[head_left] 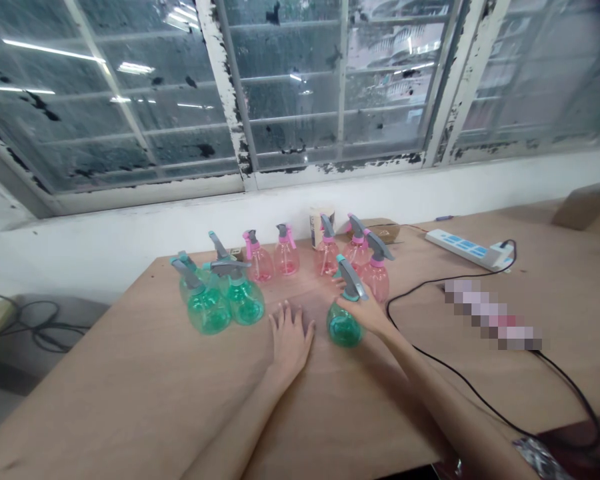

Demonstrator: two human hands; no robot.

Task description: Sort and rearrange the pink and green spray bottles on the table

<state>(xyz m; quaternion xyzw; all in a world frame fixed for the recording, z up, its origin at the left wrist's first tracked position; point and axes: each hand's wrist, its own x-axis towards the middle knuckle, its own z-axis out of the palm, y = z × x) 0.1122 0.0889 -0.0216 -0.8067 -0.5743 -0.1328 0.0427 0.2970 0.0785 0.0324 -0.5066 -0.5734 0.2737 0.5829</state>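
Note:
My right hand [364, 309] is closed around the neck of a green spray bottle [345, 328] with a grey trigger head. That bottle stands upright or nearly so; I cannot tell whether its base touches the table. Flat on the wooden table [145, 393] lies my left hand [290, 339], fingers spread, holding nothing. To its left, several green spray bottles [209, 312] are grouped close together. Behind the hands, two pink spray bottles [260, 265] stand apart from several other pink spray bottles [326, 257], one of them partly hidden behind my right hand.
A white power strip [467, 249] lies at the back right, with a black cable [443, 360] running across the table's right side. A pixelated object [493, 315] lies nearby. Against the wall stand a whitish canister [316, 228] and a cardboard piece [383, 231]; a brown box [585, 205] sits far right.

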